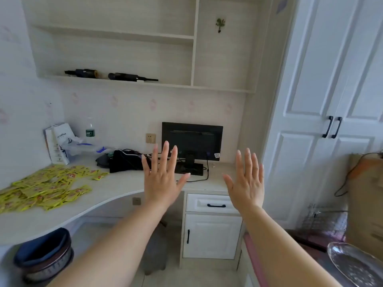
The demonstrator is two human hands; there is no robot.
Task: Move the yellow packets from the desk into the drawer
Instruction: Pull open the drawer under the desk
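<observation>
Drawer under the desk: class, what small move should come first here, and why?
Probably move the right hand to the handle of the drawer and pull: the drawer is shut, that hand is empty and nearest it, and the yellow packets lie on the desk.

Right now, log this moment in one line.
left hand open | right hand open | yellow packets on desk | drawer closed

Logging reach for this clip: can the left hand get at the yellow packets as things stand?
Probably yes: the left hand is open and empty; the yellow packets lie uncovered on the desk to its left.
</observation>
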